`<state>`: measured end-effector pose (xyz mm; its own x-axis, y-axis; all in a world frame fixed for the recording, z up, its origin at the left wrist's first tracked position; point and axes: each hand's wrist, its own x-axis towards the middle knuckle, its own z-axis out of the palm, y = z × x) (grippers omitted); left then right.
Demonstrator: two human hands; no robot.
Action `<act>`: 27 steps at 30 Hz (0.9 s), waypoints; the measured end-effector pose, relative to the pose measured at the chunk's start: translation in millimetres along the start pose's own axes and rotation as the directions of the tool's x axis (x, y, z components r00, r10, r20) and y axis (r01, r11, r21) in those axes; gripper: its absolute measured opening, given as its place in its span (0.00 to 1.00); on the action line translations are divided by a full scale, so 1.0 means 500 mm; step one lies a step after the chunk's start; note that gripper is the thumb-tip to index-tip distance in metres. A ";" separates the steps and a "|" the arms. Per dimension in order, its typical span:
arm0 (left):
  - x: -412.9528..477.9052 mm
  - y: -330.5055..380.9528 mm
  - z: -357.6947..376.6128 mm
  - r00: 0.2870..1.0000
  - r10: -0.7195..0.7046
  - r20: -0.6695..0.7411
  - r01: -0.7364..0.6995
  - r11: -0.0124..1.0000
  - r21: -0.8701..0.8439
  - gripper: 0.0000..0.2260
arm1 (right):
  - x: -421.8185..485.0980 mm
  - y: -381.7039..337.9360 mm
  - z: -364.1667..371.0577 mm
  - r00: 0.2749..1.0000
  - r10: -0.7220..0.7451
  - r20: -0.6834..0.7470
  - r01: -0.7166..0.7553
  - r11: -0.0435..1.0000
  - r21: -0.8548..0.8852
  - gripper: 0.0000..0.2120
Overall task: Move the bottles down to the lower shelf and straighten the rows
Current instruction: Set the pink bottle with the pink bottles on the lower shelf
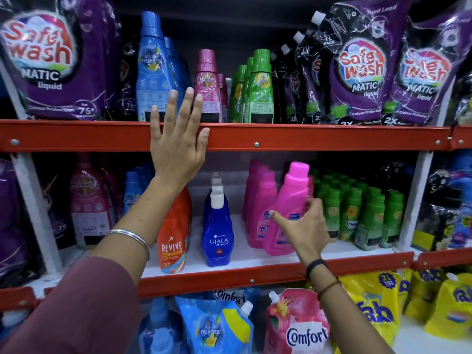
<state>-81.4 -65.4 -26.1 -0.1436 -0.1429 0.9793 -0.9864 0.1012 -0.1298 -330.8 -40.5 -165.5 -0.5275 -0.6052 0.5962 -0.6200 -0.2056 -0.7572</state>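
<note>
While the left hand [176,139] lies flat and fully spread against the red front rail of the upper shelf [306,137], fingers reaching up over a tall blue bottle [153,70] printed "ALL DAY FRESHNESS" and holding nothing, the right hand [304,226] is down at the lower shelf [229,270], thumb and fingers partly curled around the bright pink bottle [288,208] at the front of its row; that bottle leans to the left, its base on the white shelf board, its label turned too far to read in full; the pink bottle just behind it [260,213] shows the letters "Van"; to the left stand a deep blue bottle [218,236] marked "UJALA" and an orange-red one [173,241] marked "REVIVE"; to the right, rows of small green bottles [357,213] carry the word "Comfort"; on the upper shelf a pink bottle [208,85] and a file of green bottles [260,88] stand beside the blue one, flanked by purple pouches [362,67] reading "Safe wash MATIC liquid", "Front Load" and "Colour Protection"; below the lower shelf lie a pink pouch [298,328] lettered "Comfort", a blue pouch [214,325] with "ALL DAY FRESHNESS", and yellow pouches [378,310] marked "2L"; a silver bangle [132,237] circles the left wrist, a dark band [316,267] the right.
</note>
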 end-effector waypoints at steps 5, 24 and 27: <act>0.000 -0.002 -0.004 1.000 0.008 -0.009 -0.008 1.000 0.001 0.24 | -0.030 -0.009 0.051 0.998 0.002 0.066 -0.001 1.000 -0.015 0.39; 0.002 0.011 -0.012 1.000 -0.014 -0.004 0.014 0.995 -0.099 0.24 | -0.035 0.013 0.087 0.989 -0.036 0.147 0.073 0.965 -0.251 0.43; -0.025 0.048 -0.031 0.999 0.050 -0.002 -0.048 0.947 -0.317 0.24 | -0.037 0.031 0.074 0.989 0.032 0.142 -0.015 0.993 -0.117 0.41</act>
<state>-101.9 -46.1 -38.9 -0.1925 -0.1353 0.9719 -0.9020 0.4145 -0.1209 -309.3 -61.3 -198.3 -0.4591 -0.7143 0.5282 -0.6757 -0.1052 -0.7296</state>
